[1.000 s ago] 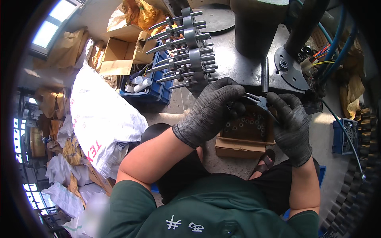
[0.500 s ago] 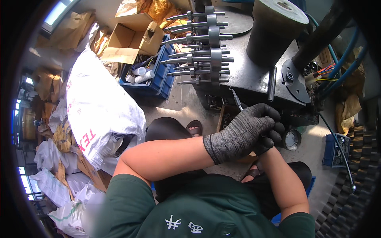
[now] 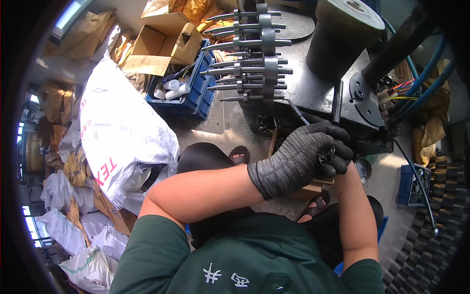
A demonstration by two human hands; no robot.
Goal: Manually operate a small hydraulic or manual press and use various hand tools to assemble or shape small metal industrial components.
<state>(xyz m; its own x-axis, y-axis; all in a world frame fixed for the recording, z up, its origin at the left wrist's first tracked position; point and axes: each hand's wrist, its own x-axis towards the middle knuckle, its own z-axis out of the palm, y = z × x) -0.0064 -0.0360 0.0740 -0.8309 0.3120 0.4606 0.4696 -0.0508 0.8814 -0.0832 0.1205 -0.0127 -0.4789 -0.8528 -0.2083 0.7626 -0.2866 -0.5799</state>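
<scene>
Crossing over the right hand (image 3: 344, 153), the left hand (image 3: 298, 159) curls its fingers around small metal rings (image 3: 326, 156); a slackened curl could spill them to the floor (image 3: 227, 125). The pliers (image 3: 295, 110) jut beyond, apparently near the shafts (image 3: 252, 98), and might knock one. Mostly covered, the right hand's grip I cannot tell; the ring count stays unclear.
</scene>
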